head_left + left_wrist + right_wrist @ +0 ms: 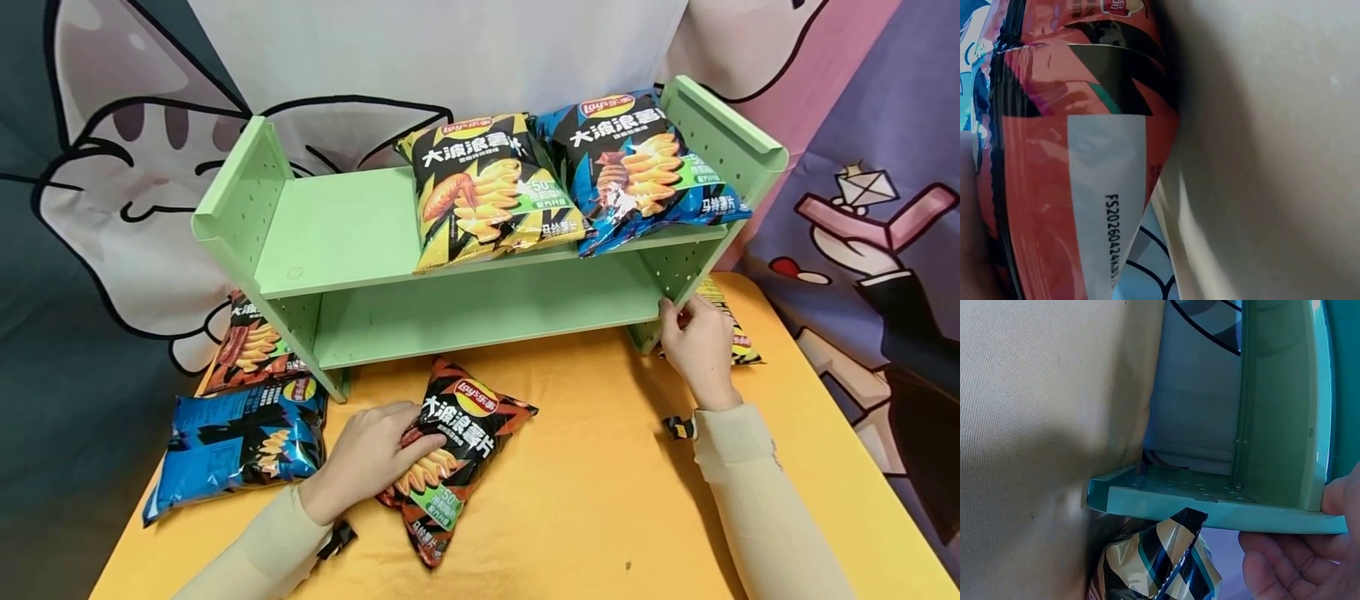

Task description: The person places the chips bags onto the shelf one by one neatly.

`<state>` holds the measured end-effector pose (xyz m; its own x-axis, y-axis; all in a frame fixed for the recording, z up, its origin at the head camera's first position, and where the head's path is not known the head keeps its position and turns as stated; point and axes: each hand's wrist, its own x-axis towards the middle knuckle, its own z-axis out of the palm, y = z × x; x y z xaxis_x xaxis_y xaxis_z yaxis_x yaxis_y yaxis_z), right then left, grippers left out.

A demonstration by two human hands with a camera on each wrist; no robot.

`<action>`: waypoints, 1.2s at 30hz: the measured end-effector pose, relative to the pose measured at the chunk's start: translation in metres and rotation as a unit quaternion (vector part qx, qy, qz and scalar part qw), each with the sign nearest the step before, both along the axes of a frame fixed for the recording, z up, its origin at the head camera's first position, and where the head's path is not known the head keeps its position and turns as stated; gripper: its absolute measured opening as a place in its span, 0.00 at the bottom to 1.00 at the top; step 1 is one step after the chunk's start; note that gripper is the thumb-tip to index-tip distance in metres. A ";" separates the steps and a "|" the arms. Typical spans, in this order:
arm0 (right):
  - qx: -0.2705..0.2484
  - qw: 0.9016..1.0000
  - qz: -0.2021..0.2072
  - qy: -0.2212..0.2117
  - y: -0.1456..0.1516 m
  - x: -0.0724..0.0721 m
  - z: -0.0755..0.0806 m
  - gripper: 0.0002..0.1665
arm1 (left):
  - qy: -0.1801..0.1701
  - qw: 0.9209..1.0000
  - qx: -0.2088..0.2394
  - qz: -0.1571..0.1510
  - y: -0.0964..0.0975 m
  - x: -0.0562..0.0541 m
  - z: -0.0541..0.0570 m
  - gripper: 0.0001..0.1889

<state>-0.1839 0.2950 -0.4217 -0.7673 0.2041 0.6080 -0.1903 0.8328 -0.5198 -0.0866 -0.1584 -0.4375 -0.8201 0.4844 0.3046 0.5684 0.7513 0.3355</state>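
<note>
My left hand (pixel 369 454) grips a red-and-black bag of potato chips (pixel 471 440) by its left side, thumb across the printed front. In the left wrist view the red back of that bag (pixel 1041 162) fills the left part, with a white date strip on it. At the right end of a green two-tier shelf (pixel 480 312), my right hand (pixel 699 346) holds the lower side panel, thumb on the inner side and fingers outside. The right wrist view shows those fingers (pixel 1279 565) curled under the panel edge.
On the upper tier stand a yellow chip bag (pixel 487 196) and a blue one (pixel 637 171). A blue bag (pixel 240 442) and a red bag (pixel 251 350) lie left of the shelf on the yellow table (pixel 585 483). Another yellow bag (pixel 738 337) is behind my right hand.
</note>
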 end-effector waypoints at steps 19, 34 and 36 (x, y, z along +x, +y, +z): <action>0.001 1.000 0.001 0.008 0.002 0.000 -0.001 0.15 | 0.049 0.995 0.036 -0.079 -0.007 0.021 0.012 0.26; 0.000 1.000 0.001 0.008 0.001 0.000 -0.001 0.15 | 0.242 0.956 0.100 -0.129 -0.007 0.025 0.045 0.24; 0.002 1.000 0.001 0.010 0.001 -0.001 -0.002 0.15 | 0.278 0.944 0.112 -0.135 -0.008 0.023 0.051 0.24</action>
